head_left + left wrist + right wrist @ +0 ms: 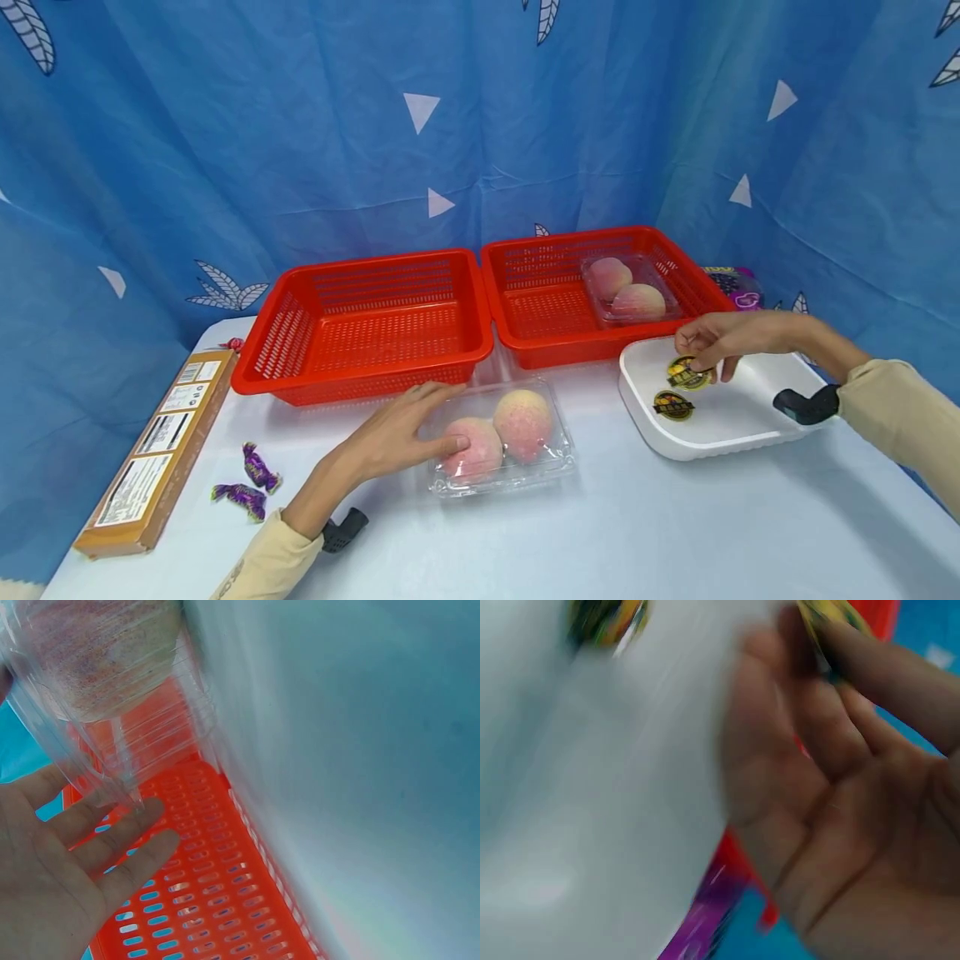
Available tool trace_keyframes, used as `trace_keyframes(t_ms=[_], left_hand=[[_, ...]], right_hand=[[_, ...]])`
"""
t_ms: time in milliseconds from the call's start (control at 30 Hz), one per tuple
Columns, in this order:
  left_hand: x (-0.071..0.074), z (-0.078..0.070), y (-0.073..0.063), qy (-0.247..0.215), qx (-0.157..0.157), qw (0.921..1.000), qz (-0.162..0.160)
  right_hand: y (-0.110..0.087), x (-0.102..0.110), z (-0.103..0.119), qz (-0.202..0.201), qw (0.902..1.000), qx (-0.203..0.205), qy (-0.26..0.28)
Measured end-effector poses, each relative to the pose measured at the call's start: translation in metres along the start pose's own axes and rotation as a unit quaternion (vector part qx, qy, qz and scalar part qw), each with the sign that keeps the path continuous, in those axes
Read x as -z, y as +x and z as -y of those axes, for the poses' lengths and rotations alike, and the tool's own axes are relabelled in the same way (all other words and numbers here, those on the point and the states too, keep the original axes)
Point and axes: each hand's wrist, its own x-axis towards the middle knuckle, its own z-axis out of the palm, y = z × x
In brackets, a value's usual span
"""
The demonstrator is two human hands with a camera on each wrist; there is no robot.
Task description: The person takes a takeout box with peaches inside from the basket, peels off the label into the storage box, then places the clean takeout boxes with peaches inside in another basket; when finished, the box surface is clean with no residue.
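A clear plastic clamshell box (pixel 551 471) with two pink-and-cream peaches (pixel 522 421) lies on the table. At its left side rests my left hand (pixel 396 433), the thumb over the lid and the other fingers at the back edge. In the left wrist view those fingers look fairly straight, touching the box's rim (pixel 124 796). My right hand (pixel 738 335) pinches a round black-and-gold label (pixel 686 374) between thumb and fingers above a white tray (pixel 651 440). A similar label (pixel 673 406) lies in that tray. The right wrist view is blurred.
Two red baskets (pixel 360 379) stand side by side at the back; the right one holds another box of peaches (pixel 637 302). Purple-wrapped candies (pixel 240 497) and a long brown carton (pixel 161 450) lie on the left. A purple packet (pixel 738 286) sits behind the tray.
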Motion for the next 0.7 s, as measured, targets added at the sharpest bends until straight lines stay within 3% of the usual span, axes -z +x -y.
trace_keyframes(t_ms=[100,200,467,700], left_hand=[[0.000,0.000,0.000,0.000,0.000,1.0000,0.001],[-0.001,0.000,0.000,0.000,0.001,1.0000,0.001],[-0.001,0.000,0.000,0.002,0.005,1.0000,-0.001],[-0.001,0.000,0.000,-0.002,0.005,1.0000,-0.002]], right_hand=[[-0.002,0.010,-0.023,0.015,0.9965,-0.080,-0.019],[0.000,0.013,-0.039,0.016,0.9893,-0.135,-0.054],[0.009,0.009,-0.054,0.012,0.9757,-0.178,-0.128],[0.011,-0.002,-0.047,-0.044,0.9551,-0.224,-0.189]])
